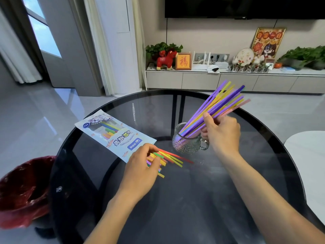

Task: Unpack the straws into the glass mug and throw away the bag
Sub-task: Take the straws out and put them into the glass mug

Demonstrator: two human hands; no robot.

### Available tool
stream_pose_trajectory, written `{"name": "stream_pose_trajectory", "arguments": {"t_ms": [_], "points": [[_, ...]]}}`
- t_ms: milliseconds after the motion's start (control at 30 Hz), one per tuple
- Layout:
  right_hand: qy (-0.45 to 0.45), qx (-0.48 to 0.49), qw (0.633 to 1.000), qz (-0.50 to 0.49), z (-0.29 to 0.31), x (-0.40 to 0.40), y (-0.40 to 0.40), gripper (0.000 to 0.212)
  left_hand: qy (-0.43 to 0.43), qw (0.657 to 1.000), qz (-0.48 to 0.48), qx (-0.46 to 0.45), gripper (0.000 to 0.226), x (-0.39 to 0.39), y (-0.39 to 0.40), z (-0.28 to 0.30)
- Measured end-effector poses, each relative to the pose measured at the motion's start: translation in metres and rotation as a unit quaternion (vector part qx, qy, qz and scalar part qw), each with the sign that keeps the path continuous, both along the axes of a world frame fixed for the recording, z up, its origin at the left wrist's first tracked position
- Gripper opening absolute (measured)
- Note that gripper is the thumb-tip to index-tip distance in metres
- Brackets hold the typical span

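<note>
On the dark glass worktop (202,199), the left hand (140,171) curls its fingers (154,162) around a loose bunch of straws (169,158) lying at the bag's open end; the printed bag (114,136) lies flat just beyond it, a few straws left inside; further right, the right hand (222,133) grips a fanned bundle of purple and yellow straws (216,106), their lower ends standing in the glass mug (187,144); a red-lined bin (22,191) sits left, beside the worktop.

Purple and yellow straws (218,104), pebbled clear mug (186,145), red bin liner (22,189).
</note>
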State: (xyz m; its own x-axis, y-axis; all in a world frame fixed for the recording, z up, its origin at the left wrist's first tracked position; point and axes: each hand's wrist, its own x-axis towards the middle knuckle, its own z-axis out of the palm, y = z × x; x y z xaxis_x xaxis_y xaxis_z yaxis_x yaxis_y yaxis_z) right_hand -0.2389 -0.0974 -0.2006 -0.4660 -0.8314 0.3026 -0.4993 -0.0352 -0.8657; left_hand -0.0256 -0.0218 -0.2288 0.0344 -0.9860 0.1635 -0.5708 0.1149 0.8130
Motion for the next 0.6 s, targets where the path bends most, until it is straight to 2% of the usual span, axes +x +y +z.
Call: {"name": "stream_pose_trajectory", "arguments": {"t_ms": [67, 133, 233, 367, 467, 600], "points": [[0.047, 0.048, 0.998, 0.009, 0.007, -0.006, 0.015, 0.057, -0.182, 0.983, -0.004, -0.007, 0.031, 0.001, -0.004, -0.016], [0.060, 0.117, 0.990, 0.050, 0.013, -0.011, 0.030, 0.057, -0.271, 0.961, -0.003, 0.059, 0.053, 0.004, -0.005, -0.026], [0.109, 0.225, 0.958, 0.140, 0.013, -0.012, 0.048, 0.045, -0.305, 0.944, -0.026, 0.122, 0.060, 0.008, -0.004, -0.029], [0.297, 0.175, 0.930, 0.125, 0.000, 0.001, 0.056, 0.046, -0.297, 0.942, -0.068, 0.143, 0.057, 0.010, 0.006, -0.012], [0.315, 0.168, 0.922, 0.148, -0.015, 0.022, 0.061, 0.045, -0.303, 0.933, -0.112, 0.159, 0.054, 0.012, 0.017, -0.002], [0.356, 0.211, 0.885, 0.212, -0.036, 0.052, 0.068, 0.042, -0.319, 0.926, -0.137, 0.148, 0.048, 0.013, 0.023, -0.002]]}}
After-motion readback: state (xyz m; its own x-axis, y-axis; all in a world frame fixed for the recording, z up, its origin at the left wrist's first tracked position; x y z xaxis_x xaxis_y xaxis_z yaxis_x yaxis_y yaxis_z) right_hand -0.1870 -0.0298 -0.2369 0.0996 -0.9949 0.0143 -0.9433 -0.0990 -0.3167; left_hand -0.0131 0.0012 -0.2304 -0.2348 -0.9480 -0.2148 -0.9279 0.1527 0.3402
